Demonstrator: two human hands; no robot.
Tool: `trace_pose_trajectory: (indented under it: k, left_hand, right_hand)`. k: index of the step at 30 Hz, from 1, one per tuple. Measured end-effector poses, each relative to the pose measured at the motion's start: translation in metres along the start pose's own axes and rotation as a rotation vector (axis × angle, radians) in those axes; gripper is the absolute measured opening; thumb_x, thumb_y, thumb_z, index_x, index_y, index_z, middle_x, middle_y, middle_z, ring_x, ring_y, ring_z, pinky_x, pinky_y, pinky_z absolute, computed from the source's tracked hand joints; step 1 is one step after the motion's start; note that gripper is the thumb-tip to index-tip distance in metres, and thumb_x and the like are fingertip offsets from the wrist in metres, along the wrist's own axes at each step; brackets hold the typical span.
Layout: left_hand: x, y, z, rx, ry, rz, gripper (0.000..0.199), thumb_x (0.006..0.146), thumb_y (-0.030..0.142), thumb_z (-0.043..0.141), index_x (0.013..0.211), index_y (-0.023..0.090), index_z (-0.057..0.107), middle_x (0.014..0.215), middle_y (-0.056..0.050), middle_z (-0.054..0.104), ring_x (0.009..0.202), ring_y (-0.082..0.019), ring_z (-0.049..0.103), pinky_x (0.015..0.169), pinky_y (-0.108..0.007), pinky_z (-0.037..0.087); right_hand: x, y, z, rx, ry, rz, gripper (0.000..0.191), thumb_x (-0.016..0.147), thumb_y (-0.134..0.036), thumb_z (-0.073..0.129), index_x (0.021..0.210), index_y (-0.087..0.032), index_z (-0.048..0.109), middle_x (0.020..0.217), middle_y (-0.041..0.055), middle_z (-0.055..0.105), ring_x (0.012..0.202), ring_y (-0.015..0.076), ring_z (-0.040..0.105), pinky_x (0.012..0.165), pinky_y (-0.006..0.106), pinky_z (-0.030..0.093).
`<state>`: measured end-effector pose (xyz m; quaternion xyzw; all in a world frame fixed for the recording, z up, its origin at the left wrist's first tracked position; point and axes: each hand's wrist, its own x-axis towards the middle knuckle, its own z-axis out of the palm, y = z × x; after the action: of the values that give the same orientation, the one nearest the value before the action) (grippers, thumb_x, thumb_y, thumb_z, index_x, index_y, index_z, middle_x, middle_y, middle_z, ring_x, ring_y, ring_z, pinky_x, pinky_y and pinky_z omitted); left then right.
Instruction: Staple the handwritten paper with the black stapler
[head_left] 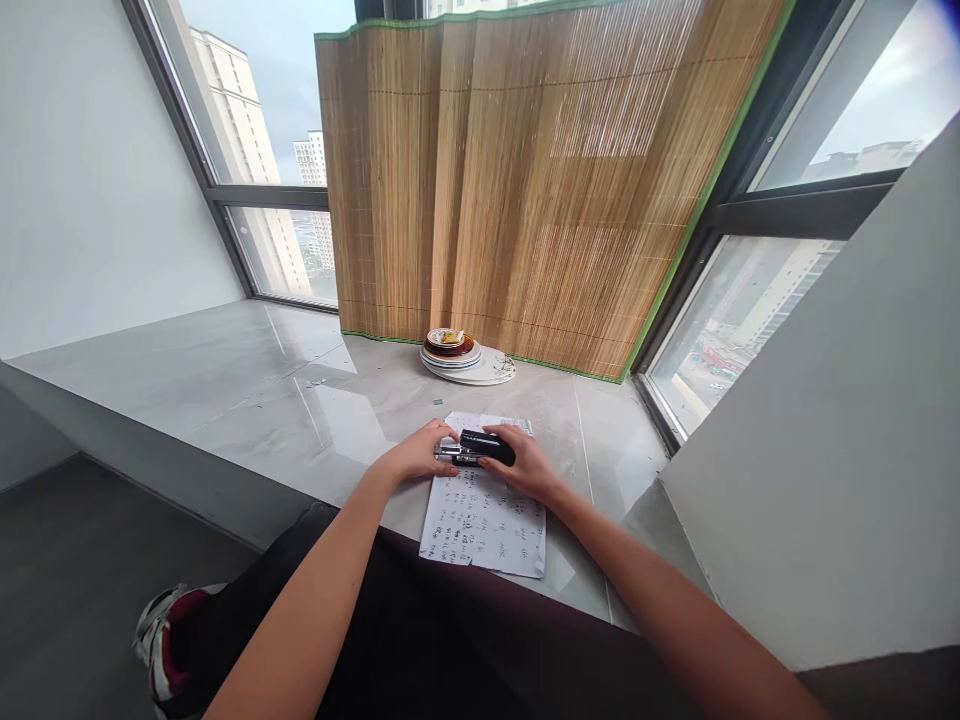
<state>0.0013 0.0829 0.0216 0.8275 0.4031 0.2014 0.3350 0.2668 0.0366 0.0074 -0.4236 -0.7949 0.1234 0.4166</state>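
- Left hand (412, 452): fingers curled on the silver end of the black stapler (486, 447), holding it.
- Right hand (528, 464): gripping the stapler's black end, thumb near side, fingers over top.
- Stapler: between both hands, over upper part of the white paper (487, 525); contact with the sheet can't be told.
- Paper: handwriting in columns, flat on the tiled ledge (232, 375), near edge crumpled.
- Farther back: stack of plates (454, 360), yellowish item (452, 338) on top.
- Behind plates: bamboo blind (510, 200), green trim, windows (274, 245) either side.
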Motion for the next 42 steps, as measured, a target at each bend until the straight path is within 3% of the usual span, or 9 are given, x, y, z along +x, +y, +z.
trace_pose_trajectory:
  k: [2,5,11,17,22,29,34,37,42]
  left_hand:
    - [0.0,0.001,-0.002,0.004,-0.008,-0.011,0.054,0.066,0.04,0.087,0.116,0.026,0.071,0.126,-0.007,0.059,0.103,-0.028,0.063,0.094,-0.039,0.049]
    - [0.0,0.007,-0.007,-0.036,0.029,-0.044,0.065,0.064,0.047,0.09,0.121,0.026,0.069,0.127,-0.008,0.06,0.095,-0.025,0.063,0.088,-0.037,0.051]
    - [0.011,0.017,-0.006,-0.507,0.468,-0.127,0.046,0.084,0.057,0.074,0.105,0.017,0.067,0.114,-0.012,0.069,0.095,-0.022,0.066,0.081,-0.033,0.054]
    - [0.015,0.019,0.006,-1.193,0.114,-0.354,0.033,0.104,0.038,0.052,0.106,0.01,0.067,0.1,-0.016,0.072,0.094,-0.02,0.072,0.09,-0.032,0.058]
    - [0.015,0.023,0.009,-1.288,0.087,-0.36,0.022,0.103,0.022,0.053,0.103,0.008,0.07,0.092,-0.012,0.072,0.084,-0.016,0.072,0.09,-0.028,0.058]
    - [0.017,0.021,-0.004,-1.41,0.35,-0.384,0.026,0.092,0.0,0.047,0.108,0.004,0.067,0.104,-0.019,0.073,0.097,-0.02,0.074,0.096,-0.031,0.06]
    - [0.017,0.021,-0.014,-1.403,0.567,-0.193,0.027,0.094,-0.002,0.041,0.107,0.006,0.064,0.107,-0.019,0.072,0.107,-0.02,0.073,0.102,-0.033,0.058]
    - [0.015,0.025,-0.013,-1.29,0.511,-0.128,0.022,0.097,0.003,0.046,0.11,0.008,0.063,0.112,-0.017,0.072,0.108,-0.019,0.072,0.102,-0.032,0.057]
    - [0.006,0.045,-0.004,-1.099,0.14,-0.057,0.031,0.097,0.023,0.066,0.126,0.015,0.058,0.117,-0.015,0.072,0.09,-0.017,0.074,0.086,-0.03,0.06]
  right_hand:
    - [0.0,0.002,0.004,0.0,-0.052,0.006,0.03,0.084,-0.025,0.073,0.114,-0.024,0.069,0.102,0.0051,0.074,0.092,0.0231,0.069,0.082,0.035,0.054]
    - [-0.002,0.004,0.003,-0.031,0.113,-0.02,0.022,0.086,-0.02,0.071,0.108,-0.025,0.071,0.099,0.0048,0.075,0.091,0.0242,0.068,0.081,0.037,0.053]
    - [-0.007,-0.004,-0.009,-0.229,0.286,-0.273,0.038,0.095,-0.009,0.055,0.123,-0.031,0.069,0.115,0.0048,0.075,0.107,0.0259,0.064,0.094,0.045,0.049]
    - [-0.012,-0.011,-0.009,-0.376,0.116,-0.447,0.04,0.1,-0.01,0.052,0.129,-0.032,0.067,0.119,0.0029,0.074,0.111,0.0228,0.063,0.102,0.044,0.047]
    - [-0.013,-0.012,-0.009,-0.387,0.092,-0.487,0.038,0.1,-0.012,0.055,0.13,-0.033,0.066,0.12,0.0027,0.073,0.113,0.0214,0.064,0.105,0.043,0.047]
    - [-0.006,-0.012,-0.003,-0.127,0.346,-0.109,0.027,0.088,-0.012,0.064,0.11,-0.026,0.072,0.104,0.0067,0.074,0.094,0.0246,0.064,0.086,0.041,0.052]
    - [-0.004,-0.003,0.003,0.053,0.299,0.181,0.021,0.075,-0.02,0.079,0.094,-0.022,0.071,0.088,0.0032,0.07,0.08,0.0211,0.065,0.073,0.033,0.051]
    - [-0.005,0.002,0.007,0.026,0.211,0.183,0.023,0.073,-0.02,0.081,0.094,-0.022,0.071,0.089,0.0025,0.071,0.08,0.0215,0.065,0.075,0.035,0.051]
    - [-0.004,-0.011,0.005,-0.138,0.226,-0.06,0.039,0.081,-0.029,0.083,0.118,-0.025,0.069,0.114,0.0097,0.071,0.107,0.0294,0.062,0.093,0.046,0.05]
